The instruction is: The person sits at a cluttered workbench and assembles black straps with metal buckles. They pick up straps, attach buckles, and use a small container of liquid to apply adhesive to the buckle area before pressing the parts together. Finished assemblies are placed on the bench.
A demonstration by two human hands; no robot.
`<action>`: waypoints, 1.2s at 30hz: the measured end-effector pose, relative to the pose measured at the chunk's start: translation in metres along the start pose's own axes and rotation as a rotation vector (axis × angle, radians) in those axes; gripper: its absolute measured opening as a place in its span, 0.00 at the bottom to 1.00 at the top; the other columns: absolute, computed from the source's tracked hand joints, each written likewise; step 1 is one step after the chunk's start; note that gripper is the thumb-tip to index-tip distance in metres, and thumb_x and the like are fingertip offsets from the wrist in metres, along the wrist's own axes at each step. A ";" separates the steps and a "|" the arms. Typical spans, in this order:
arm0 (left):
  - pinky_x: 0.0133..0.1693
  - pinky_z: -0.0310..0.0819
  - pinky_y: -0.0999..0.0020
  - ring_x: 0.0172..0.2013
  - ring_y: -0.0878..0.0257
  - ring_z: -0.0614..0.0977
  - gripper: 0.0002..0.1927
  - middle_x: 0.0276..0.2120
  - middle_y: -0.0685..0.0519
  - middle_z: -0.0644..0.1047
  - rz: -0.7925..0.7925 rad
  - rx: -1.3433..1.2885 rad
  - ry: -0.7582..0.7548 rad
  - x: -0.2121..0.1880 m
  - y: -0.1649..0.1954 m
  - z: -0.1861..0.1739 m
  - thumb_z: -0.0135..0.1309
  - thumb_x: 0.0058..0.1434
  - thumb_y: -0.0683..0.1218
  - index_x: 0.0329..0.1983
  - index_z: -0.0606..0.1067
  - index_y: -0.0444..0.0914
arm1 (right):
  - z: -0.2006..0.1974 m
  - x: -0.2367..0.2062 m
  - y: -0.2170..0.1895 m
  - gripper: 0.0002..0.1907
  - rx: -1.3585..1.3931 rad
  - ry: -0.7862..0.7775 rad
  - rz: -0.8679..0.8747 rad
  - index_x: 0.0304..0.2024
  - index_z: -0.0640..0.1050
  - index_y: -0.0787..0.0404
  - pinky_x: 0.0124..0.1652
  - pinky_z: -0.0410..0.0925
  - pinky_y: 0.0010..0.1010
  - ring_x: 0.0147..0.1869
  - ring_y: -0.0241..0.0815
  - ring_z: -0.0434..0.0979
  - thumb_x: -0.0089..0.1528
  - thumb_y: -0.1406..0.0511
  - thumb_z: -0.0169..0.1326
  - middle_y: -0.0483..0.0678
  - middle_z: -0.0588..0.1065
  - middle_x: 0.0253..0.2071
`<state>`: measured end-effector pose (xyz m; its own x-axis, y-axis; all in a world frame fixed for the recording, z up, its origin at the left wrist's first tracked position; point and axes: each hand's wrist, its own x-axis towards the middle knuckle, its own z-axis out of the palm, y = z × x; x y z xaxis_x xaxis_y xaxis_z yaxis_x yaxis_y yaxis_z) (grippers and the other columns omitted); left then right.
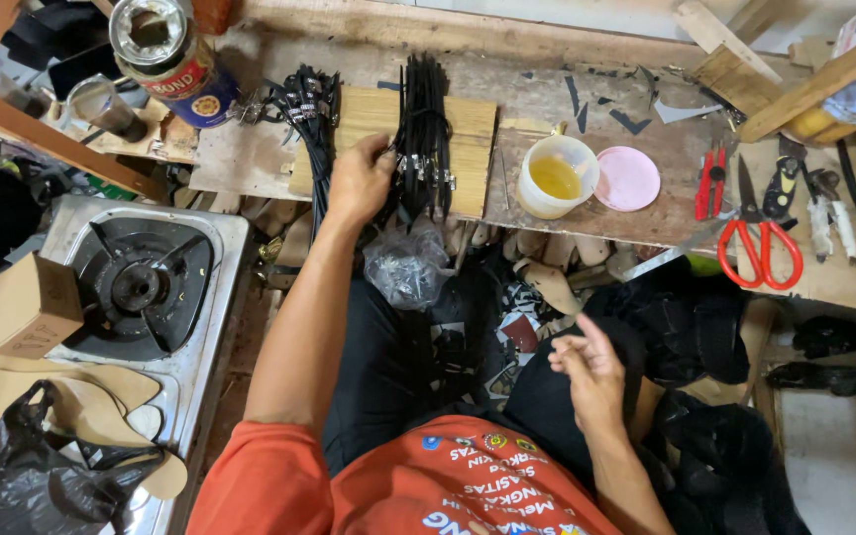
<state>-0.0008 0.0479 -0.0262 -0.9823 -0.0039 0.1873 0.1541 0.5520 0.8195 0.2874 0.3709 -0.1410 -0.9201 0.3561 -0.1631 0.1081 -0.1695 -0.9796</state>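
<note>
My left hand (359, 181) reaches out over the pale, grainy wooden board (471, 149) on the rough plank workbench (587, 119), fingers curled and pinching at the bundle of thin black straps with small metal buckles (423, 134) that lies across the board. A second, looser bunch of black straps (307, 124) drapes over the board's left edge. My right hand (591, 372) hovers above my lap, fingers loosely bent, gripping nothing I can make out. Just beside the board stands a cream plastic cup of yellowish glue (555, 176), its round pink lid (627, 178) next to it. Red-handled scissors (760, 243) lie further right. A crinkled clear plastic bag (406, 267) sits below the board.
</note>
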 end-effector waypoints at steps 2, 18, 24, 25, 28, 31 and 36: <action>0.53 0.76 0.63 0.49 0.52 0.85 0.18 0.46 0.43 0.82 -0.062 0.015 0.045 -0.005 0.001 -0.008 0.56 0.63 0.44 0.55 0.78 0.35 | -0.002 0.001 0.013 0.28 -0.142 -0.021 0.037 0.67 0.68 0.67 0.39 0.72 0.26 0.38 0.37 0.78 0.64 0.71 0.54 0.51 0.78 0.41; 0.47 0.78 0.60 0.41 0.52 0.86 0.16 0.39 0.42 0.83 -0.047 0.229 0.056 0.016 0.007 -0.028 0.62 0.60 0.45 0.50 0.81 0.35 | 0.023 -0.007 0.040 0.23 -0.447 -0.158 0.190 0.61 0.74 0.65 0.37 0.71 0.27 0.36 0.35 0.78 0.62 0.70 0.56 0.48 0.81 0.36; 0.44 0.78 0.65 0.39 0.56 0.86 0.14 0.39 0.45 0.84 -0.002 0.085 0.126 0.017 0.013 -0.042 0.58 0.58 0.39 0.48 0.82 0.36 | 0.023 -0.006 0.041 0.23 -0.495 -0.192 0.111 0.60 0.74 0.66 0.40 0.72 0.25 0.37 0.34 0.79 0.61 0.71 0.56 0.47 0.81 0.36; 0.44 0.78 0.65 0.40 0.57 0.86 0.15 0.40 0.45 0.84 0.026 0.053 0.142 0.017 0.013 -0.043 0.57 0.57 0.37 0.48 0.81 0.35 | 0.023 -0.006 0.041 0.23 -0.494 -0.192 0.118 0.60 0.74 0.66 0.40 0.72 0.26 0.37 0.34 0.79 0.61 0.71 0.56 0.48 0.81 0.36; 0.46 0.79 0.67 0.41 0.60 0.86 0.14 0.41 0.46 0.84 0.029 0.006 0.203 0.018 0.011 -0.047 0.52 0.62 0.36 0.49 0.81 0.36 | 0.025 -0.005 0.046 0.24 -0.471 -0.203 0.127 0.60 0.74 0.67 0.40 0.72 0.26 0.38 0.34 0.79 0.61 0.71 0.56 0.48 0.81 0.36; 0.46 0.78 0.66 0.40 0.60 0.86 0.15 0.41 0.47 0.84 -0.003 0.031 0.226 0.019 0.007 -0.050 0.51 0.63 0.34 0.49 0.82 0.36 | 0.027 -0.006 0.050 0.24 -0.434 -0.227 0.123 0.60 0.74 0.67 0.41 0.73 0.25 0.38 0.34 0.79 0.60 0.72 0.54 0.48 0.81 0.37; 0.54 0.78 0.64 0.50 0.58 0.83 0.15 0.49 0.45 0.80 0.120 -0.534 0.324 0.019 0.005 -0.046 0.47 0.66 0.32 0.55 0.75 0.31 | 0.030 -0.007 0.049 0.23 -0.442 -0.249 0.124 0.60 0.74 0.67 0.41 0.72 0.24 0.38 0.33 0.79 0.61 0.72 0.55 0.46 0.81 0.37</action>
<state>-0.0133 0.0122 0.0065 -0.8856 -0.2662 0.3806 0.3751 0.0732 0.9241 0.2884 0.3326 -0.1847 -0.9463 0.1197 -0.3004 0.3207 0.2269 -0.9196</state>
